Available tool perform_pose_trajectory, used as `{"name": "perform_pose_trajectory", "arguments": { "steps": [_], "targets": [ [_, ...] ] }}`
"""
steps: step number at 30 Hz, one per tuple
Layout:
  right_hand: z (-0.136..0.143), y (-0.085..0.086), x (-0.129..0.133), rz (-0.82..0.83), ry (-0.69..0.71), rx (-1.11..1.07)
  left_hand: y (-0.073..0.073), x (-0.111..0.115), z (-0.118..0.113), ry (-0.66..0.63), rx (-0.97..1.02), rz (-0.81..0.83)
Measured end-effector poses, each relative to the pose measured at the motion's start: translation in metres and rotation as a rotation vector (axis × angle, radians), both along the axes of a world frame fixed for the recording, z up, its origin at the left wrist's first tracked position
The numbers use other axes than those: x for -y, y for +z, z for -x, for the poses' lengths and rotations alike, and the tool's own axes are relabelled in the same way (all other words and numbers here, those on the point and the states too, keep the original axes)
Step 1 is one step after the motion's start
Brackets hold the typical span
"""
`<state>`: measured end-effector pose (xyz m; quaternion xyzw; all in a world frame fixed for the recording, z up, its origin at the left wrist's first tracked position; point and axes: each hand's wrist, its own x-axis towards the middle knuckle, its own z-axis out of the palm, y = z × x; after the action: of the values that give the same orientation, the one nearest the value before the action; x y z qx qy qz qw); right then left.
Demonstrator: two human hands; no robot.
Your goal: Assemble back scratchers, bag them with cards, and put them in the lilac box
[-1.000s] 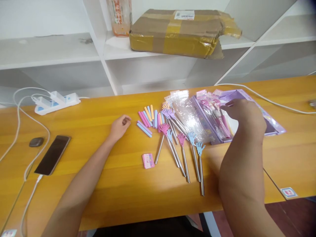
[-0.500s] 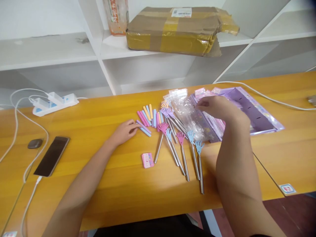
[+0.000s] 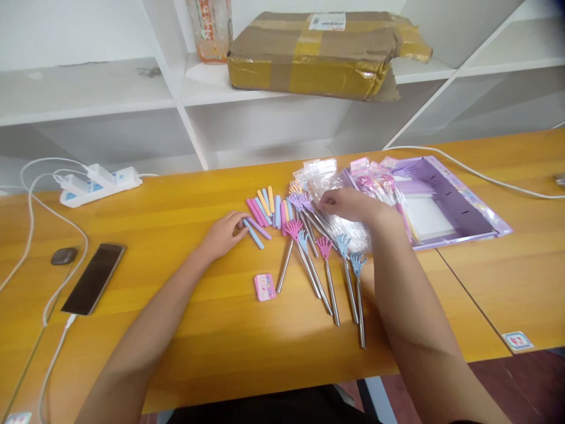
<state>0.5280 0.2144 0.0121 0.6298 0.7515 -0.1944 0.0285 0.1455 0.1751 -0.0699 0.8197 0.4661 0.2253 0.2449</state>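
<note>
Left hand point(image 3: 223, 235): fingers bent nearly together, at the ends of one blue stick point(image 3: 255, 235) and one purple stick point(image 3: 260, 229); grip or mere touch, I cannot tell. These two, side by side a moment ago, now splay apart.

Right hand point(image 3: 351, 205): fingers loosely curled, come across from the purple box point(image 3: 474, 203) to the clear bags point(image 3: 353, 234), near the heads of the back scratchers point(image 3: 325, 248); anything held is hidden. Work now sits among the loose pieces.

Below: one pink card point(image 3: 265, 287), on the table point(image 3: 220, 341).
</note>
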Motion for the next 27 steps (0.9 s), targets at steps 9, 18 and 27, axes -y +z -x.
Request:
{"name": "perform_pose_trajectory", "arguments": {
  "steps": [9, 18, 27],
  "targets": [
    [0.023, -0.008, -0.001, 0.018, 0.052, 0.135, 0.000, 0.008, -0.018, -0.035, -0.050, -0.039],
    [0.028, -0.009, 0.001, -0.008, 0.044, 0.146, -0.001, 0.019, -0.036, -0.120, -0.104, -0.023],
    [0.022, 0.005, 0.007, -0.197, -0.051, 0.009, 0.014, 0.032, -0.047, -0.027, -0.228, -0.006]
  ]
}}
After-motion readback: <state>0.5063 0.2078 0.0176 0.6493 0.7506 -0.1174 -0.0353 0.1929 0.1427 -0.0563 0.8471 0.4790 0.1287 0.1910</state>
